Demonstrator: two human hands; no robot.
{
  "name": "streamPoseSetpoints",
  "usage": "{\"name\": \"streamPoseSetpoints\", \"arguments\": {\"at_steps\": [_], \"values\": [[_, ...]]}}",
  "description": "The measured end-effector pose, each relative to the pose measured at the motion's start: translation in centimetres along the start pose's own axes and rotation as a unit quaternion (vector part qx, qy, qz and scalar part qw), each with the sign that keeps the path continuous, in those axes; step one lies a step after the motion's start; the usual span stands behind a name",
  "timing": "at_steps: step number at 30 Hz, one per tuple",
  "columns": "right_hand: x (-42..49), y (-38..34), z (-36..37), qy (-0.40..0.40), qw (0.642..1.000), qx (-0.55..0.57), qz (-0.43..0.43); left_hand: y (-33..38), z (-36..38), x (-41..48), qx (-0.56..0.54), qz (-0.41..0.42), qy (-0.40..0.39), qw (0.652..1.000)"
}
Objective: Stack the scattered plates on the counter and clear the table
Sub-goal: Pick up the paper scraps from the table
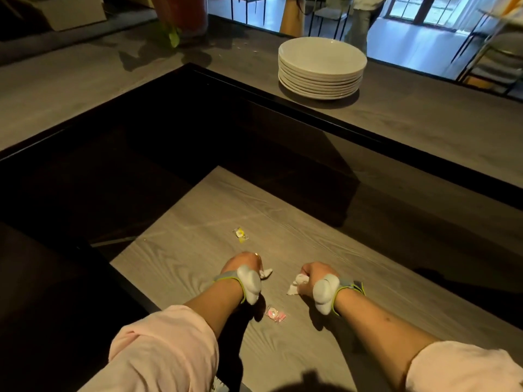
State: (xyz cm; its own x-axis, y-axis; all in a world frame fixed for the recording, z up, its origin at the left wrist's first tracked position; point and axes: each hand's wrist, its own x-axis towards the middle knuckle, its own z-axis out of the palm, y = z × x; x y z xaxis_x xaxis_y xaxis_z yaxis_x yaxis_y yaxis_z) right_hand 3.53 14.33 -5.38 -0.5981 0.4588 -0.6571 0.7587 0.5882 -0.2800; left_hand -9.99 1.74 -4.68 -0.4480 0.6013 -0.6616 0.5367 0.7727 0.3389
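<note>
A stack of several white plates stands on the raised grey counter at the back right. On the lower wooden table, my left hand is closed around a crumpled white tissue that pokes out at its right side. My right hand is closed on another crumpled white tissue. A yellow candy wrapper lies just beyond my left hand. A pink candy wrapper lies between my wrists, nearer to me.
A black step separates the table from the counter. A potted plant stands on the counter at the back left. A person's legs and chairs are beyond the counter. A dark drop lies left of the table.
</note>
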Motion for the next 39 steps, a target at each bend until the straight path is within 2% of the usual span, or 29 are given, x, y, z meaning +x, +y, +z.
{"name": "streamPoseSetpoints", "arguments": {"at_steps": [4, 7, 12, 14, 18, 22, 30, 36, 39], "values": [[-0.6, -1.5, 0.9, 0.055, 0.996, 0.038, -0.065, -1.7, -2.2, 0.8, -0.085, -0.042, 0.070, 0.993], [-0.5, -3.0, 1.2, 0.023, 0.994, -0.013, -0.105, -3.3, -3.0, 1.9, -0.155, -0.045, 0.130, 0.978], [-1.4, -3.9, 2.5, -0.050, 0.993, -0.031, -0.103, -4.2, -4.0, 3.4, -0.064, -0.056, 0.205, 0.975], [-1.9, -3.5, 2.7, -0.083, 0.989, -0.064, -0.107, -4.0, -4.0, 3.6, -0.071, -0.066, 0.190, 0.977], [-1.2, -3.7, 3.2, -0.048, 0.978, -0.145, -0.143, -4.0, -4.2, 4.5, -0.027, -0.064, 0.138, 0.988], [-0.2, -4.3, 2.6, -0.070, 0.981, -0.123, -0.132, -4.1, -4.0, 5.3, -0.012, -0.061, 0.112, 0.992], [0.5, -5.0, 2.1, -0.047, 0.983, -0.134, -0.119, -3.5, -3.9, 5.9, 0.020, -0.038, 0.117, 0.992], [0.6, -4.9, 1.8, -0.006, 0.990, -0.075, -0.118, -2.5, -3.8, 5.5, 0.032, -0.040, 0.108, 0.993], [1.0, -4.5, 1.7, 0.030, 0.993, 0.004, -0.116, -2.1, -3.9, 5.0, -0.026, -0.022, 0.106, 0.994]]}}
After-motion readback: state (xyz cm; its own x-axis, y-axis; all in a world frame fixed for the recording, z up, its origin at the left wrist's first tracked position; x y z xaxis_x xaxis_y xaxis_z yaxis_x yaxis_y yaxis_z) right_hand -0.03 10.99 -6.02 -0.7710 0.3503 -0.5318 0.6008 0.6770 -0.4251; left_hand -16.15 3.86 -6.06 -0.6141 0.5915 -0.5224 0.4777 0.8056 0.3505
